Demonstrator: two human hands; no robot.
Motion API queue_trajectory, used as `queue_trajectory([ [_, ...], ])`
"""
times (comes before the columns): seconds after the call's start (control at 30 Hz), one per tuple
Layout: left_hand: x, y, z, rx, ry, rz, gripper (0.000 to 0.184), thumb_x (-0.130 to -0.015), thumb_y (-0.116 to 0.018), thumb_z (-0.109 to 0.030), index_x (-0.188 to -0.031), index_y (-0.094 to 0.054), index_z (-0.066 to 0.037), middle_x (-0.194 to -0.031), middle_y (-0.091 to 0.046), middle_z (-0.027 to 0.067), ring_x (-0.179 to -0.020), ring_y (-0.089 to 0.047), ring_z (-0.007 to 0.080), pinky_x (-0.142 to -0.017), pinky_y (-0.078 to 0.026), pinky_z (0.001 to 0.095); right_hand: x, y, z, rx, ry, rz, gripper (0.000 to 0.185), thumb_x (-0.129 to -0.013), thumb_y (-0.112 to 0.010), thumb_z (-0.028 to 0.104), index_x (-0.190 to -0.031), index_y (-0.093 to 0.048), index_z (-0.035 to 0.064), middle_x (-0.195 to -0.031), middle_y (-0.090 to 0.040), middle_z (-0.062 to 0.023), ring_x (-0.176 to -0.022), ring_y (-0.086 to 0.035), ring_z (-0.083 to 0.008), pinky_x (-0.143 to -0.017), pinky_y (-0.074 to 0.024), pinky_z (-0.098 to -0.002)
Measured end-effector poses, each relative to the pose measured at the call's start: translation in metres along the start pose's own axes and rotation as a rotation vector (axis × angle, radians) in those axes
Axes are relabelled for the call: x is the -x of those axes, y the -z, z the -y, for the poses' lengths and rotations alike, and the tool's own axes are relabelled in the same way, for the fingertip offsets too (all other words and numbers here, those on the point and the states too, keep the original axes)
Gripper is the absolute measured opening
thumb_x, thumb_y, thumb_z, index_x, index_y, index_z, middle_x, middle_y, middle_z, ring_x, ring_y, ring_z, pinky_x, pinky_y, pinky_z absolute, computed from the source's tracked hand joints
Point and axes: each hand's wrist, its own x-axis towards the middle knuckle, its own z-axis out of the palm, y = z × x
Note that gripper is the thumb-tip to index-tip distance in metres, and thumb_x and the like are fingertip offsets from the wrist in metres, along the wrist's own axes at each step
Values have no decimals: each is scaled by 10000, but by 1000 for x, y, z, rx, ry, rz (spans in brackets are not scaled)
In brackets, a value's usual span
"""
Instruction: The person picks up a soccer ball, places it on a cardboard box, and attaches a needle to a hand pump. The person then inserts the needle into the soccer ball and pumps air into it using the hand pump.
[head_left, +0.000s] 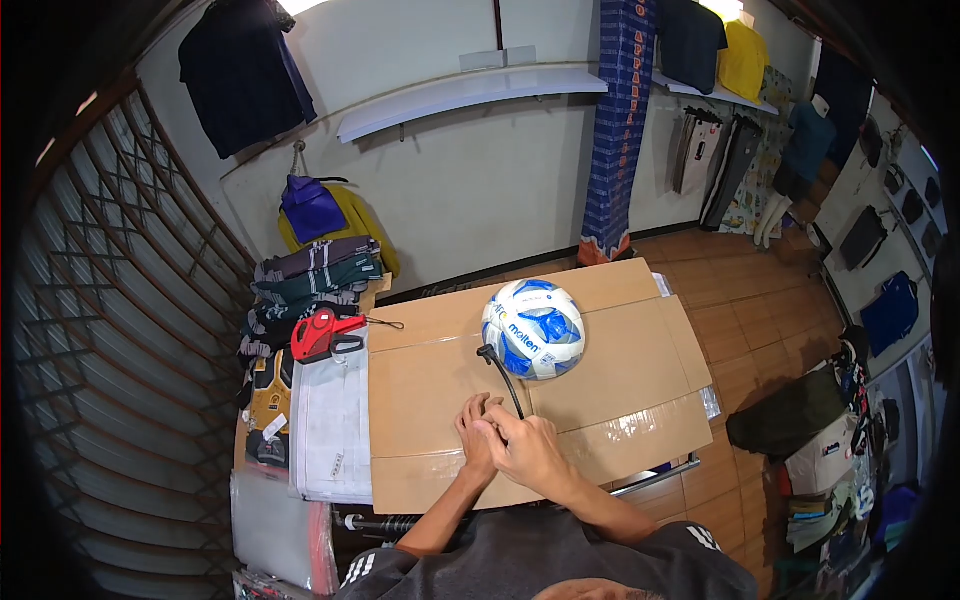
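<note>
two hands meet over one cardboard (420, 400). the right hand (532, 455) is curled closed on one black hose (512, 388); the left hand (477, 432) bends its fingers, its grip cannot be told. one ball (533, 330) rests on the cardboard, near the hose's tip.

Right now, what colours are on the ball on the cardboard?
White with blue patches on the ball, clearest in the head view.
</note>
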Motion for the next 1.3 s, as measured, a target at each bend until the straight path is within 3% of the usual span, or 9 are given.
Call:
queue_trajectory([
  [0.07, -1, -3, 2, -76, -5, 3, 484, -957, -676, -282, -1406, -649, -104, -1500, -507, 155, -1486, -400, 364, -1188, -281, 573, 4, -11, -11, 10, -17, -4, 194, -1032, -722, 227, -974, -700, 44, -624, -642, -218, -565, -653, -446, -528, -493, -523],
  [0.17, -4, 6, -17, -207, -113, -176, 341, -978, -710, -239, -1281, -716, -83, -1359, -611, 138, -1313, -548, 348, -1068, -416, 548, 12, -23, -23, 26, -28, -13, 212, -1034, -721, 244, -965, -705, 45, -630, -652, -218, -568, -657, -447, -533, -499, -528],
  [0.27, -2, 5, -14, -179, -96, -140, 351, -992, -697, -270, -1297, -715, -97, -1419, -575, 127, -1383, -497, 336, -1108, -366, 551, 16, -26, -28, 17, -28, 4, 228, -1030, -734, 262, -959, -713, 46, -629, -658, -208, -561, -662, -433, -531, -502, -513],
  [0.37, 0, 8, -15, -108, -46, -40, 522, -940, -695, -290, -1421, -628, -101, -1498, -512, 169, -1485, -407, 371, -1181, -289, 576, 9, -3, -8, -62, -15, 60, 262, -1021, -758, 292, -963, -720, 39, -612, -652, -183, -531, -653, -402, -520, -495, -477],
  [0.57, -3, 9, -22, -213, -27, -23, 591, -894, -744, -309, -1430, -602, -104, -1506, -506, 179, -1485, -407, 376, -1177, -293, 587, 4, 65, 57, -175, 58, 80, 298, -1004, -789, 310, -941, -721, 27, -569, -607, -161, -479, -613, -360, -489, -456, -433],
  [0.83, 0, 5, -11, -94, -18, -37, 521, -925, -706, -321, -1394, -650, -100, -1492, -517, 162, -1476, -414, 367, -1179, -289, 582, 1, 3, -1, -42, 7, -6, 226, -1011, -756, 244, -897, -714, 54, -592, -621, -188, -528, -627, -415, -497, -466, -467],
  [1.03, 0, 6, -12, -83, -50, -77, 515, -933, -703, -324, -1397, -655, -106, -1477, -523, 155, -1468, -419, 360, -1173, -294, 579, 11, -21, -22, -1, 5, -37, 246, -1017, -745, 269, -904, -723, 51, -595, -618, -195, -532, -629, -422, -513, -476, -477],
  [1.3, 0, 7, -11, -101, -78, -41, 502, -949, -710, -322, -1396, -655, -103, -1468, -532, 152, -1458, -434, 360, -1159, -308, 583, 1, 52, 47, -158, 10, 56, 276, -997, -796, 306, -932, -748, 42, -586, -610, -177, -513, -628, -396, -504, -469, -439],
])
